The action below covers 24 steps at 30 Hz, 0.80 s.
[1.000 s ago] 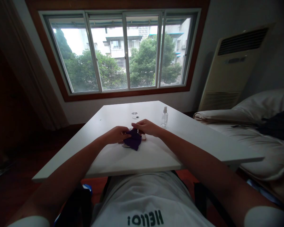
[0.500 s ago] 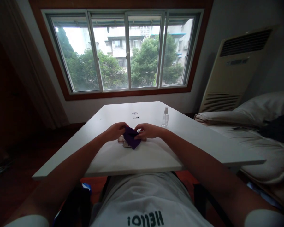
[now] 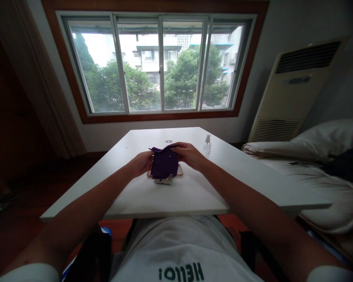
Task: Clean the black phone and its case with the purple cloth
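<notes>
A small purple cloth [image 3: 165,163] hangs spread between my two hands above the white table. Its upper edge is folded over. My left hand [image 3: 143,163] pinches its left side, and my right hand [image 3: 189,154] grips the upper right corner. Behind the cloth lies a flat object with a pinkish rim [image 3: 180,170], perhaps a phone; most of it is hidden. Just in front of that, a small pale packet [image 3: 164,181] shows below the cloth's lower edge.
A clear spray bottle [image 3: 207,147] stands on the white table [image 3: 126,196], beyond my right hand. Near the far edge lies a small round dark-and-white item [image 3: 168,141]. To the right is a bed or sofa with pale covers [image 3: 285,145].
The purple cloth was bunched and pointed downward; now it is opened out into a flat square. My right hand has risen slightly, and both hands have moved to its sides.
</notes>
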{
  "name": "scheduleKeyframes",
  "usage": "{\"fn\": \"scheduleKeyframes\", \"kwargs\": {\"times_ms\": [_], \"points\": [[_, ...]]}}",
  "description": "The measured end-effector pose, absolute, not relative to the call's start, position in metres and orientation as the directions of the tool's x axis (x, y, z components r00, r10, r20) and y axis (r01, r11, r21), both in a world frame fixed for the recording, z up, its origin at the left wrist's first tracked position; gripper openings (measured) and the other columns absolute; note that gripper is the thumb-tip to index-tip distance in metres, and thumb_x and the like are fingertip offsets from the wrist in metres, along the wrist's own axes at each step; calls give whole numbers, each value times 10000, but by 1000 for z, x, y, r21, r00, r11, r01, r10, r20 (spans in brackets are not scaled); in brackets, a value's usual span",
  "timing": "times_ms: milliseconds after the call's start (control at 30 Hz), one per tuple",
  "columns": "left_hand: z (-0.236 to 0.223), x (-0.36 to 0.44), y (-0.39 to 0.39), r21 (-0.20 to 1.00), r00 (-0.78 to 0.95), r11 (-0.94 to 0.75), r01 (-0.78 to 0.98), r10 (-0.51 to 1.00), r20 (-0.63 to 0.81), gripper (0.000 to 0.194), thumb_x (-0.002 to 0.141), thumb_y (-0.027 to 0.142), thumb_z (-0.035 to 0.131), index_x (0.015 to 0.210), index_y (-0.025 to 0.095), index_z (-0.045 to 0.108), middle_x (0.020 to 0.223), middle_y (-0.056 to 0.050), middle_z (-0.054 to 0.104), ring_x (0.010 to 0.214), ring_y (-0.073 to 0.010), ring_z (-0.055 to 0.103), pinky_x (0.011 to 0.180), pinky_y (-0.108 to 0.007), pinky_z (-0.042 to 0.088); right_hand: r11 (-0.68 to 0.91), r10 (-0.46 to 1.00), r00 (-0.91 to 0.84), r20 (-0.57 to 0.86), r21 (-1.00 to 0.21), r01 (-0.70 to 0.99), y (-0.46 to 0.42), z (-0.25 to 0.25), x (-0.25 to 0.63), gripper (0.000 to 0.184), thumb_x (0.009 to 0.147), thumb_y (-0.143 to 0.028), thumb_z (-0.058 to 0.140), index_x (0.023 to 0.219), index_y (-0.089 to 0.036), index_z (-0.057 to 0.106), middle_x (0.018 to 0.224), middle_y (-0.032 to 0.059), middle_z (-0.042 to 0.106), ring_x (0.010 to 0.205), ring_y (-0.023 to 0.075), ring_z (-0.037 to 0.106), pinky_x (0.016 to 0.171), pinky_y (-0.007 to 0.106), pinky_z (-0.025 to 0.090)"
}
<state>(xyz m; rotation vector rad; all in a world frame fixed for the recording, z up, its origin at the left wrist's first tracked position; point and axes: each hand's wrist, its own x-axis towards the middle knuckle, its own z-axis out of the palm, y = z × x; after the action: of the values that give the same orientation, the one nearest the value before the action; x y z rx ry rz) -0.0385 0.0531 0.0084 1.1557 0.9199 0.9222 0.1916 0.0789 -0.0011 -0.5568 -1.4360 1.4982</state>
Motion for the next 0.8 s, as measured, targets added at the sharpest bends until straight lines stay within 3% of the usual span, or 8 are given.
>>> {"fn": "scheduleKeyframes", "kwargs": {"times_ms": [100,267,433,567,700,800], "points": [[7,-38,50,965,378,216,-151,914,-145,393,948,417,636,1196,112,642,1015,-142,754,794,-215,741,705,-298,601,64,892,-411,187,-954,-294,81,-7,188,282,781,-267,790,1020,-139,713,875,73,722,698,151,673,642,270,591],[11,-39,42,978,348,112,-177,936,-45,588,855,144,724,1410,191,535,1087,-105,744,787,-163,734,756,-278,603,55,862,-464,204,-948,-314,78,-5,190,230,811,-256,746,1008,-145,702,843,52,711,649,136,650,615,261,578],[24,-42,33,983,457,55,-174,889,31,519,795,83,684,1311,132,644,1095,-123,733,830,-175,720,784,-276,598,37,785,-563,258,-927,-373,68,8,197,238,793,-258,746,1001,-151,700,773,8,675,606,102,593,589,212,523],[24,-42,33,995,437,11,-95,899,32,485,778,175,784,1251,165,674,1078,-101,722,833,-157,698,765,-260,579,15,767,-596,238,-935,-354,67,8,197,244,795,-280,753,996,-154,697,741,2,655,597,99,584,582,207,521],[6,-41,48,972,253,-99,213,967,43,383,796,393,793,1064,131,716,829,-57,697,642,-129,619,583,-243,501,71,870,-474,138,-985,-157,81,-7,191,220,798,-292,741,956,-146,694,801,46,694,619,134,636,566,245,558],[-9,-45,60,799,163,-252,545,967,194,342,854,454,695,989,143,739,797,-58,688,607,-152,587,560,-279,474,128,931,-356,73,-983,134,97,-24,187,178,817,-268,705,933,-134,710,756,65,701,582,159,641,516,275,562]]}}
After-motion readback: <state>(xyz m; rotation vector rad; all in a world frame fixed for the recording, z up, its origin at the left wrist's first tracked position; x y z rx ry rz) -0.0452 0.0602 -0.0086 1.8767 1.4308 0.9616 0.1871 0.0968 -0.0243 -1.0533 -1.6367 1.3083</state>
